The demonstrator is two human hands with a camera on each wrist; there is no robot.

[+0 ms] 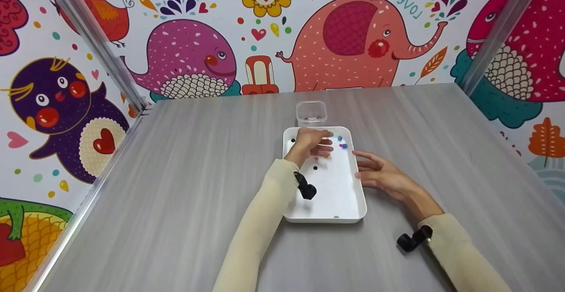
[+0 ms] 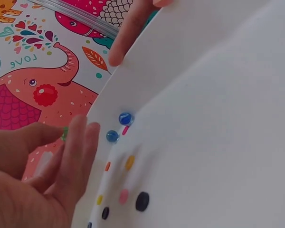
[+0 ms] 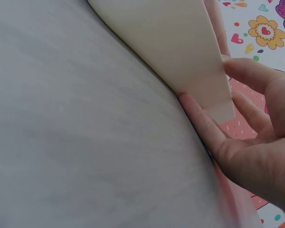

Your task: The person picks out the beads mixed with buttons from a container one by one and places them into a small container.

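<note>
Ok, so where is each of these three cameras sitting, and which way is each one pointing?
Head: worn on the head, looking forward and down at the white tray; both sleeved arms show.
Left wrist: looks into the tray at two blue beads; the left hand pinches a green bead.
Right wrist: looks along the tray's outer wall; the right hand touches it.
All share the tray.

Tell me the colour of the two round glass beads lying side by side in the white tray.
Blue: both beads show best in the left wrist view.
</note>
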